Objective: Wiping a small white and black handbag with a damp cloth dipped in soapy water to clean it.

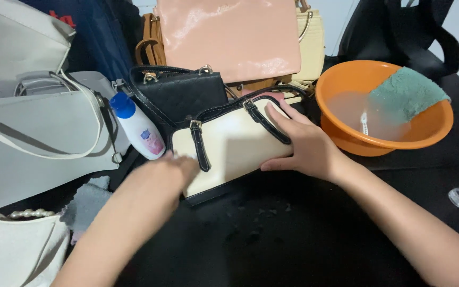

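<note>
**Kid:** What are my hands doing there?

**Me:** I see the cream bag (235, 146) with black straps lying flat on the black table (293, 234), right in front of me. My right hand (298, 143) lies on the bag's right end. The fingers are open and flat, pressing down. I think that keeps the bag from sliding.

**Kid:** And the other hand?

**Me:** My left hand (168, 170) is on the bag's lower left corner. It looks blurry, so I cannot tell if the fingers are open, curled, or pinching something.

**Kid:** Why is the bag lying down?

**Me:** Lying flat, its big side faces up, so a hand can reach all of it.

**Kid:** What is that little bottle?

**Me:** A white bottle (138, 127) with a blue cap. It lies tipped over just left of the bag, close to my left hand, so it is easy to grab.

**Kid:** And the orange thing?

**Me:** An orange bowl (431, 133) with water in it. A green cloth (407, 95) hangs over its rim. It sits to the right, near my right hand, but not touching the bag.

**Kid:** So many bags!

**Me:** Yes. A black bag (181, 93) and a pink bag (229, 37) sit behind the cream one. Grey bags (27, 133) are piled on the left, out of the way.
</note>
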